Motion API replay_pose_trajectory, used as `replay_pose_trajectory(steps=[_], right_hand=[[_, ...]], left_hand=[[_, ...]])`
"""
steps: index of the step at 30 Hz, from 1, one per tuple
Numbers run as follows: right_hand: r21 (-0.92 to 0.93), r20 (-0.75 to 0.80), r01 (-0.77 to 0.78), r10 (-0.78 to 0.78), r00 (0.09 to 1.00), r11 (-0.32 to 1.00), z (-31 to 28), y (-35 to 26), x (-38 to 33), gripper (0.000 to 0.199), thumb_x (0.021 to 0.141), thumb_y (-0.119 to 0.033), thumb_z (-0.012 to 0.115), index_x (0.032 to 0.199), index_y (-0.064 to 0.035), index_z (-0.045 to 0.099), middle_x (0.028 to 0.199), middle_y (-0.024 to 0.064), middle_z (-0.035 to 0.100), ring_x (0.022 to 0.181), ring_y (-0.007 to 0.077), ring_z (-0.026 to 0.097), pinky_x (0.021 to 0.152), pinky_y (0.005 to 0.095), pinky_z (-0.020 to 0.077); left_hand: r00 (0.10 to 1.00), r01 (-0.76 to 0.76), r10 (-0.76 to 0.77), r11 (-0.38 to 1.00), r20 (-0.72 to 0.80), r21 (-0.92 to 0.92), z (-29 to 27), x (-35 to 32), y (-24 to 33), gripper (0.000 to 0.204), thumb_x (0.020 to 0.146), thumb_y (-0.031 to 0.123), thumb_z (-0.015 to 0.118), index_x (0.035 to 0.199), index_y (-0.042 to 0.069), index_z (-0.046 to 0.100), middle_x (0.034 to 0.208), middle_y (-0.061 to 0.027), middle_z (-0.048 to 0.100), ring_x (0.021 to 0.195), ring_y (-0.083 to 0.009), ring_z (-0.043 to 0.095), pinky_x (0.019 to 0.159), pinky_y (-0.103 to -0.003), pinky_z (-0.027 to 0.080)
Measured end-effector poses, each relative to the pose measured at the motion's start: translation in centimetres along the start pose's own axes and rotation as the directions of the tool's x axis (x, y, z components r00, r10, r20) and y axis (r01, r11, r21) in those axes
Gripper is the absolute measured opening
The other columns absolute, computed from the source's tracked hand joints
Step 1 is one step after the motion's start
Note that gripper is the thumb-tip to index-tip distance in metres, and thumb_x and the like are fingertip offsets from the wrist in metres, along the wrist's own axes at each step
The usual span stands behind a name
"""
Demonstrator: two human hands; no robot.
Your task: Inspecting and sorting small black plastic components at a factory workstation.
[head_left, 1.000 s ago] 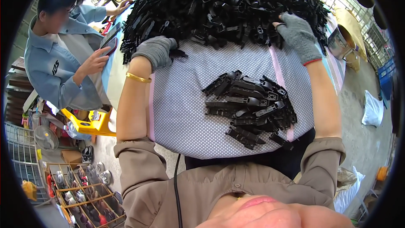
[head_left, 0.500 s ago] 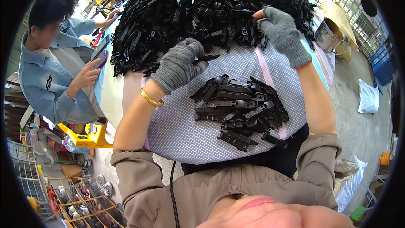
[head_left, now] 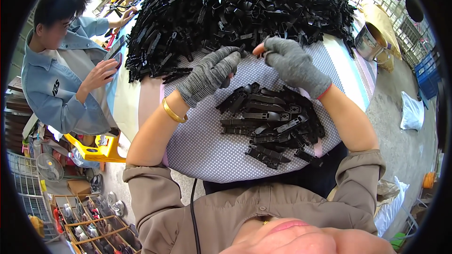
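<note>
Slotted black plastic parts (head_left: 278, 117) lie bunched on the dotted cloth (head_left: 195, 148); just beyond, the gloved left hand (head_left: 209, 75), nearly closed, pinches a dark piece (head_left: 243, 51); the right hand (head_left: 294, 66) curls, hold unclear from here; behind, a big black heap (head_left: 235, 7)!

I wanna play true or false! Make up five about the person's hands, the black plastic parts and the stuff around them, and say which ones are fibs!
1. The left hand and right hand both wear grey gloves. True.
2. The small pile of black plastic parts lies on a dotted cloth. True.
3. The big heap of black plastic parts is nearer the person's body than the small pile. False: it is farther away.
4. A gold bracelet circles the right wrist. False: it is on the left wrist.
5. A blue crate shows at the right of the picture. True.
</note>
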State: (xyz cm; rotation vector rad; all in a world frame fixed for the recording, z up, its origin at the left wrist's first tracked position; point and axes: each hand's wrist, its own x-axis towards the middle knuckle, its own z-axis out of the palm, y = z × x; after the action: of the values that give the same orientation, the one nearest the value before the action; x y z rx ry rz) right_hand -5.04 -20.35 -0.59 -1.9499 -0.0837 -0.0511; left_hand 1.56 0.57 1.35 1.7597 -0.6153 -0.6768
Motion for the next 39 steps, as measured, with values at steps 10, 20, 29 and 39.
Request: replay_pose_trajectory(steps=[10,20,29,39], right_hand=[[0.38,-0.041,0.154,-0.15,0.988,0.912,1.1,-1.8,-1.1,0.016,0.09,-0.013,0.053,0.099,-0.0034,0.061,0.09,0.0029,0.061,0.086,0.0103,0.056,0.079,0.025,0.0465],[-0.022,-0.068,0.009,-0.01,0.998,1.0,-1.2,-2.5,-1.4,0.016,0.082,-0.011,0.059,0.094,-0.0004,0.062,0.078,0.0032,0.06,0.075,0.0097,0.056,0.072,0.0254,0.0479],[0.433,0.058,-0.114,0.099,0.993,0.894,-1.6,-2.4,-1.1,0.025,0.084,-0.025,0.063,0.085,-0.0004,0.063,0.074,0.0048,0.062,0.067,0.0105,0.058,0.064,0.0241,0.0504],[0.465,-0.024,-0.17,0.204,0.979,0.869,-1.4,-2.0,-1.2,0.029,0.084,-0.026,0.064,0.093,0.0008,0.061,0.076,0.0073,0.061,0.064,0.0129,0.06,0.063,0.0273,0.0526]], left_hand=[[0.955,-0.253,0.195,0.928,0.221,0.275,2.5,0.0,0.2,0.035,0.086,0.014,0.06,0.117,0.001,0.054,0.097,-0.0072,0.062,0.088,-0.0133,0.059,0.081,-0.027,0.049],[0.908,-0.407,0.417,0.863,0.034,0.299,2.7,-0.2,0.0,0.025,0.088,0.013,0.057,0.111,0.004,0.059,0.093,-0.0073,0.066,0.083,-0.0134,0.062,0.076,-0.027,0.051],[0.961,-0.261,0.273,0.944,-0.034,0.203,2.2,-0.8,0.8,0.029,0.089,0.016,0.057,0.115,0.003,0.058,0.087,-0.0043,0.064,0.073,-0.0077,0.056,0.068,-0.022,0.048],[0.978,-0.205,0.206,0.978,-0.013,0.042,2.1,-1.0,1.0,0.031,0.089,0.021,0.057,0.115,0.004,0.058,0.065,0.0044,0.051,0.056,-0.0021,0.044,0.05,-0.018,0.038]])
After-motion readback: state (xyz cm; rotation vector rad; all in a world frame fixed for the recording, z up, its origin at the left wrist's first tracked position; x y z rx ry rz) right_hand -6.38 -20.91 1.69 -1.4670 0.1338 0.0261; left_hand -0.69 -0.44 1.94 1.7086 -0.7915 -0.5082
